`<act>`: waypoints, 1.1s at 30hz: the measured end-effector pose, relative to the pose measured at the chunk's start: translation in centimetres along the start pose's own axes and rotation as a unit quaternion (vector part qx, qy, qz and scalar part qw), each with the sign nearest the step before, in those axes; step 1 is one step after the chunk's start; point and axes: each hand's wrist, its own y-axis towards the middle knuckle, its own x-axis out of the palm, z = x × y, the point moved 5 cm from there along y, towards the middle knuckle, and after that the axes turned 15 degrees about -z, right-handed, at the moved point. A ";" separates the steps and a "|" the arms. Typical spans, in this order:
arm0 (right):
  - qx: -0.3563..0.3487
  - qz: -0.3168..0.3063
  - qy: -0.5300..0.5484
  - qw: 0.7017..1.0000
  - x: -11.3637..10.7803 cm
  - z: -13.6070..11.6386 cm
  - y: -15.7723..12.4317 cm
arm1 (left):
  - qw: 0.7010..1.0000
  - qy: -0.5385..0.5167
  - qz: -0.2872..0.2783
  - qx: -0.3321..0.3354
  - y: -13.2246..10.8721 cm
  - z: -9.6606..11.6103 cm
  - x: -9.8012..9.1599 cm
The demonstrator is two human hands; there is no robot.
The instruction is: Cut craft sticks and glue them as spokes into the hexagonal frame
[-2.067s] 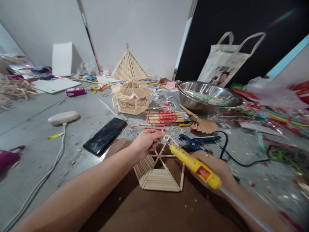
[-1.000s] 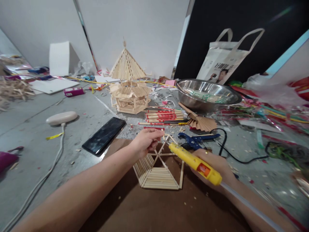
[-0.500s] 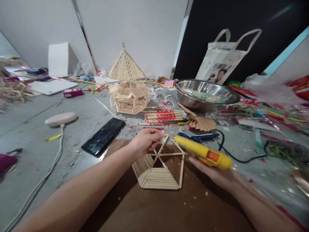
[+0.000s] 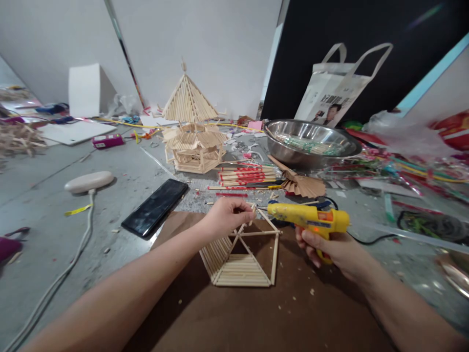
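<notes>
My right hand is wrapped around the handle of a yellow hot glue gun, its nozzle pointing left and a clear glue stick trailing from its back. Close to the nozzle, my left hand pinches what looks like a short wooden stick, mostly covered by the fingers. Under that hand lies a six-sided frame of wooden sticks with spokes meeting in the middle. Its front and left sections are filled with rows of sticks. The far left part is hidden behind my hand.
A brown board lies under the frame. Behind stand a stick pagoda model, red-marked sticks, a steel bowl and a folded brown paper fan. Left are a black phone and a white cabled device.
The glue gun has turned more upright, so its handle and my right fingers now show. My left hand has shifted slightly right, still pinching. The view has moved a little.
</notes>
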 end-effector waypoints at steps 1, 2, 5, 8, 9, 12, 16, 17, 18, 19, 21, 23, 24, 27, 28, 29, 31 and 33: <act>0.002 -0.002 0.002 1.000 0.0 0.0 0.0 | 1.000 0.001 -0.001 0.000 0.0 0.0 0.0; 0.006 -0.005 0.003 1.000 0.0 0.0 0.1 | 1.000 0.002 -0.002 -0.001 0.0 0.0 0.0; 0.010 -0.006 0.001 1.000 0.1 -0.1 0.0 | 1.000 0.005 -0.006 -0.001 0.0 0.0 0.0; -0.001 0.010 -0.005 1.000 0.1 -0.2 0.0 | 1.000 0.006 -0.009 0.001 0.0 0.0 -0.1; -0.002 0.013 -0.006 1.000 0.1 -0.2 -0.1 | 1.000 0.009 -0.009 0.002 0.0 0.0 -0.1; 0.011 0.010 -0.006 1.000 0.1 0.0 0.0 | 1.000 0.022 -0.009 0.001 0.0 -0.1 -0.1; 0.009 0.014 0.001 1.000 0.2 -0.1 0.0 | 1.000 0.030 -0.007 -0.001 0.1 -0.1 0.0; 0.004 0.019 0.002 1.000 0.1 -0.1 0.0 | 1.000 0.031 -0.006 0.000 0.1 -0.1 0.0; 0.001 0.023 0.003 1.000 0.1 -0.2 -0.1 | 0.999 0.033 -0.005 0.001 0.1 -0.1 0.0; 0.001 0.023 0.002 1.000 0.1 -0.1 0.0 | 0.999 0.035 -0.004 0.002 0.1 -0.1 0.0; 0.009 0.017 0.001 1.000 0.0 0.0 0.1 | 0.999 0.037 -0.004 0.004 0.0 -0.1 0.0; 0.015 0.007 0.000 1.000 -0.1 0.2 0.2 | 0.999 0.035 -0.005 0.003 0.0 -0.1 0.0; 0.017 0.002 -0.002 1.000 -0.1 0.3 0.2 | 0.999 0.033 -0.005 0.002 0.0 -0.1 0.0; 0.010 0.004 -0.012 1.000 -0.1 0.2 0.2 | 1.000 0.031 -0.006 -0.001 0.0 -0.1 0.0; 0.009 0.006 -0.014 1.000 0.0 0.1 0.1 | 0.999 0.032 -0.006 -0.002 0.0 -0.1 0.0; 0.006 0.009 -0.016 1.000 0.0 0.1 0.1 | 0.999 0.033 -0.006 -0.003 0.0 -0.1 0.0; 0.004 0.014 -0.016 1.000 0.1 0.0 0.0 | 0.999 0.033 -0.006 -0.002 0.0 -0.1 -0.1; 0.005 0.016 -0.017 1.000 0.2 0.0 -0.1 | 0.999 0.032 -0.005 0.000 0.0 -0.1 -0.1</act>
